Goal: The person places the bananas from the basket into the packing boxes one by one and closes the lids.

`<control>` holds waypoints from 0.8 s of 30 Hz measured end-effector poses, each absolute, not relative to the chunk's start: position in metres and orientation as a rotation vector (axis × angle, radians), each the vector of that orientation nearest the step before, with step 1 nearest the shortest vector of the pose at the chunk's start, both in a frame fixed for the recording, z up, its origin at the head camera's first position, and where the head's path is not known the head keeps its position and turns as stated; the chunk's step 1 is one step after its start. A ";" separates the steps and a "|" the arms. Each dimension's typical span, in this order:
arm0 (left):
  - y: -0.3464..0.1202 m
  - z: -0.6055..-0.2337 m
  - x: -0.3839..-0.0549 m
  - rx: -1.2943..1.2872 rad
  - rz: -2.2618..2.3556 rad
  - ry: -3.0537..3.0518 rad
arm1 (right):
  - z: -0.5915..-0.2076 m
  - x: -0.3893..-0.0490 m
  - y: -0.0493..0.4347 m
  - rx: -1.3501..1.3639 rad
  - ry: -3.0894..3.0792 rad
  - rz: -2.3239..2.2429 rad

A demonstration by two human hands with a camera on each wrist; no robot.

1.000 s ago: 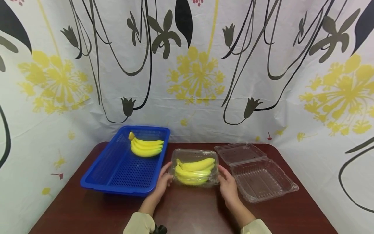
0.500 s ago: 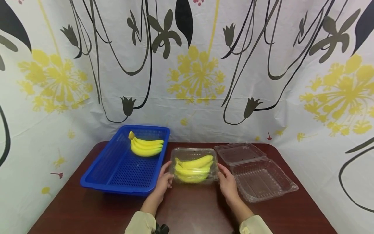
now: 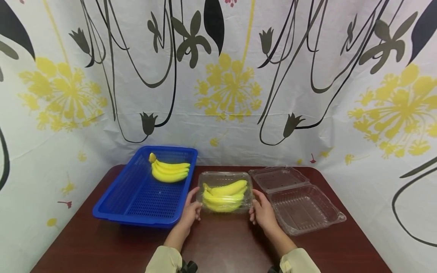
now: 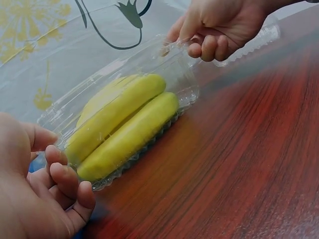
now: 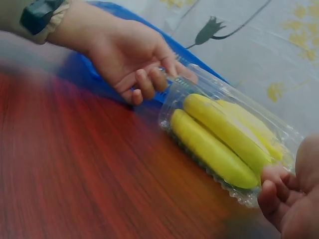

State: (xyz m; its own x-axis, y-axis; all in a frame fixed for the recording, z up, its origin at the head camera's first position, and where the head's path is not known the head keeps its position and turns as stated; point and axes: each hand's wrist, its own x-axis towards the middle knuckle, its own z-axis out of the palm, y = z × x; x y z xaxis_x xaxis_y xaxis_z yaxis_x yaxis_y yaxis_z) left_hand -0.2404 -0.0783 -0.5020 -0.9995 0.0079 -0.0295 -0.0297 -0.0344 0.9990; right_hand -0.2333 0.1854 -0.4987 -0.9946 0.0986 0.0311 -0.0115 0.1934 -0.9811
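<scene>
A clear plastic clamshell container with its lid down stands mid-table in the head view. Inside lies a bunch of yellow bananas. My left hand grips the container's left end, thumb and forefinger at the rim. At the right end my right hand pinches the corner, its other fingers curled below. In the left wrist view the right hand shows thumb and forefinger on the corner. The right wrist view has the left hand at the opposite end, fingertips at the rim.
A blue plastic basket stands at the left, holding another bunch of bananas. To the right a second clear clamshell lies open, its lid folded back. The brown table ends against a flower-patterned cloth.
The container with the bananas has moved slightly away from me, both hands with it. More of my right hand's curled lower fingers shows now. The basket and open clamshell stay put.
</scene>
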 end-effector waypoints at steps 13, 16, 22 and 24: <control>-0.078 -0.495 -0.237 -0.042 2.223 2.173 | -0.503 -0.237 0.183 -0.213 -2.236 2.051; -0.078 -0.498 -0.238 -0.066 2.249 2.187 | -0.504 -0.239 0.181 -0.228 -2.165 2.111; -0.075 -0.500 -0.233 -0.070 2.291 2.196 | -0.500 -0.241 0.179 -0.275 -2.041 2.257; -0.074 -0.500 -0.233 -0.074 2.296 2.200 | -0.498 -0.242 0.177 -0.292 -2.020 2.299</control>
State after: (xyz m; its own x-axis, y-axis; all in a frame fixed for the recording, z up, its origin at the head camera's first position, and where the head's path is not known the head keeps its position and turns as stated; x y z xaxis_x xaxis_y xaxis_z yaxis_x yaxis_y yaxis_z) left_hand -0.2329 -0.0743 -0.4999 -0.9981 -0.0605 -0.0065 -0.0039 -0.0427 0.9991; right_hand -0.2417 0.1774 -0.4978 -0.9796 0.1754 -0.0977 0.0743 -0.1353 -0.9880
